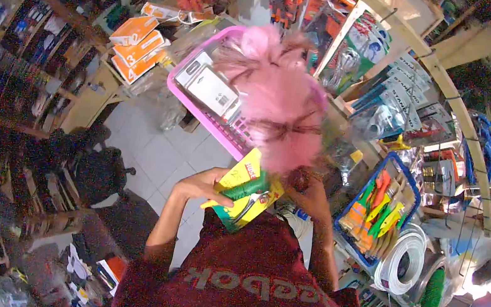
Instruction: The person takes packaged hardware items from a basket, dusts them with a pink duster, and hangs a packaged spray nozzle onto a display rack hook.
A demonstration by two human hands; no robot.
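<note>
My left hand [199, 186] grips a yellow and green carded package [245, 195] in front of my chest, thumb across its face. A dark tool shape is printed or packed on its front. My right hand [313, 198] is closed at the lower end of a pink feather duster [284, 108], close beside the package's right edge. The duster is smeared by motion, and its handle is mostly hidden. Behind it sits a pink plastic basket [198, 111], with a white boxed item [208, 87] lying in its left side.
A blue basket [344, 238] of colourful paintbrushes stands at my right, beside a white cable coil [401, 258]. Orange boxes [137, 48] lie at the left back. Packaged goods hang from a wooden rack [457, 96]. Shelves line the left, above a tiled floor [153, 152].
</note>
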